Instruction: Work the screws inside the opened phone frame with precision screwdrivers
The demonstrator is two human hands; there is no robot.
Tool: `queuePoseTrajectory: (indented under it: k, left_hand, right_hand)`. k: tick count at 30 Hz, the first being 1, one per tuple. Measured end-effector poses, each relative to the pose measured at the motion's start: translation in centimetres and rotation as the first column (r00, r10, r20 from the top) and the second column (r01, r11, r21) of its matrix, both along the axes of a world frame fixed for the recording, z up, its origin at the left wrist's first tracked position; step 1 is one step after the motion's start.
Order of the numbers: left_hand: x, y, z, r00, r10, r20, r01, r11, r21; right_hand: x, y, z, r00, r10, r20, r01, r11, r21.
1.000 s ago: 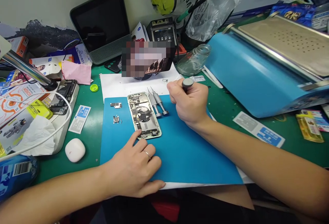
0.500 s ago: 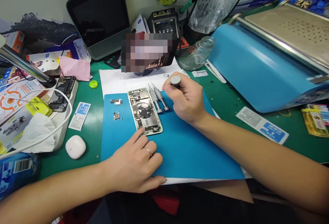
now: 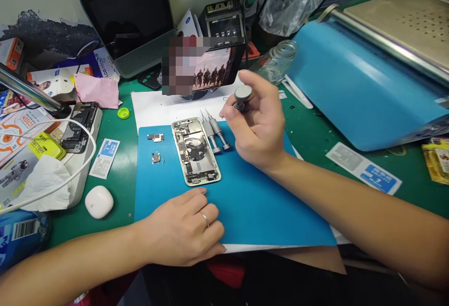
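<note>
An opened smartphone [image 3: 196, 151] lies on the blue mat [image 3: 259, 203], its inner boards and parts showing. My left hand [image 3: 191, 226] rests on the mat just below the phone, apart from it, with loosely curled fingers and nothing seen in them. Raised to the right of the phone, my right hand [image 3: 259, 121] grips a grey screwdriver [image 3: 243, 94] by its round-capped handle; its tip is hidden. Two more grey screwdrivers [image 3: 213, 130] lie beside the phone's right edge. Left of the phone sit a small metal part [image 3: 155, 137] and a small circuit piece [image 3: 155, 157].
Behind the mat, a propped phone [image 3: 215, 69] shows a video. A glass jar [image 3: 278, 60] and a blue machine [image 3: 347, 81] stand to the right. On the left are a white case [image 3: 99, 202], a green cap [image 3: 123, 113], another opened phone [image 3: 80, 126] and a white cable [image 3: 91, 149].
My left hand has drawn back off the phone's lower edge onto the mat. My right hand's fingers have loosened and lifted around the screwdriver. The view has shifted slightly.
</note>
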State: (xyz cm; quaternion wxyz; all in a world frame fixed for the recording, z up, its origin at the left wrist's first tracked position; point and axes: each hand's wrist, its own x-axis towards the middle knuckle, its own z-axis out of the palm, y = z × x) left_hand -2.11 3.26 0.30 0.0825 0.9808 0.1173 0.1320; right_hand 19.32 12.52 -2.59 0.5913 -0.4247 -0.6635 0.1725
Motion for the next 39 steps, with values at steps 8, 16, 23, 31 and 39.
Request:
queuePoseTrajectory:
  k: [8, 16, 23, 31, 39]
  left_hand:
    - [0.0, 0.0, -0.1, 1.000, -0.014, -0.009, 0.015, 1.000, 0.001]
    - [0.1, 0.0, 0.0, 1.000, 0.003, -0.020, -0.003, 1.000, 0.002]
    - [0.0, 0.0, 0.0, 0.999, 0.000, -0.038, 0.000, 1.000, 0.004]
    - [-0.1, 0.0, -0.3, 0.999, 0.016, -0.046, -0.016, 1.000, -0.006]
    - [-0.2, 0.0, -0.3, 0.998, 0.027, -0.051, -0.026, 0.999, 0.026]
  right_hand:
    - [-0.3, 0.0, -0.2, 0.998, -0.056, -0.017, 0.056, 0.998, 0.022]
    - [-0.3, -0.6, 0.1, 1.000, -0.022, -0.006, 0.023, 0.992, 0.122]
    - [0.9, -0.7, 1.4, 0.977, -0.190, 0.097, 0.182, 0.979, 0.088]
    - [3.3, -1.9, 2.0, 0.998, 0.013, 0.057, -0.006, 0.992, -0.128]
    - [3.8, -1.9, 0.6, 0.913, -0.195, 0.359, 0.038, 0.915, 0.401]
